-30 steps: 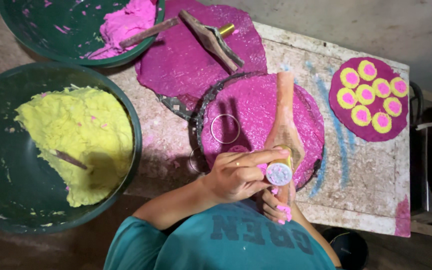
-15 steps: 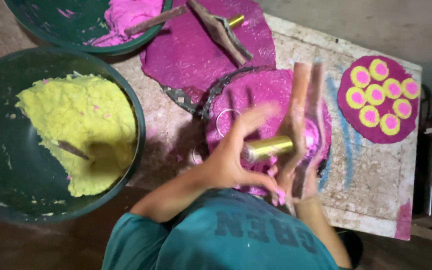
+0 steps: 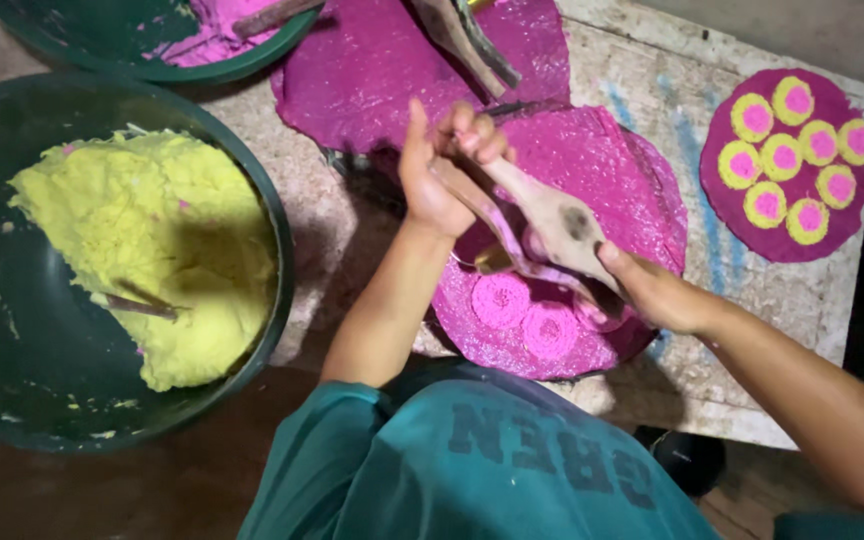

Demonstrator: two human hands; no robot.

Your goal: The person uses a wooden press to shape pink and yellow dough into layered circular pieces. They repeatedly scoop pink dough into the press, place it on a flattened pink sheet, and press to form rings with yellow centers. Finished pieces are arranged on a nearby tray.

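Yellow paste [image 3: 142,250] fills much of the big dark green basin [image 3: 12,400] at the far left, with a thin stick [image 3: 137,305] lying in it. Above it, at the top edge, a second green basin [image 3: 182,60] holds pink paste [image 3: 202,35]. Just right of that, a flat sheet of magenta material [image 3: 372,70] lies on the worn pale table [image 3: 652,70], with a wooden-handled tool [image 3: 462,35] resting across it.

Near the middle, the left hand [image 3: 437,165] rises from a bent forearm, palm turned up and fingers curled shut around the narrow end of a wooden mallet-like tool [image 3: 547,220] smeared with pink. This tool slants down to the right, held over a round magenta disc [image 3: 612,170]. The right hand [image 3: 652,290] reaches in from the lower right with the arm stretched out, its thumb and fingers clasping the tool's broad end. Two round pink pressed patties [image 3: 524,315] lie on the disc just below the tool and between the hands; a small brass-coloured piece [image 3: 494,260] shows under the tool.

At the far right, a smaller magenta disc [image 3: 842,215] carries seven yellow rounds with pink centres [image 3: 787,160], well apart from both hands. A teal shirt [image 3: 472,470] fills the bottom.
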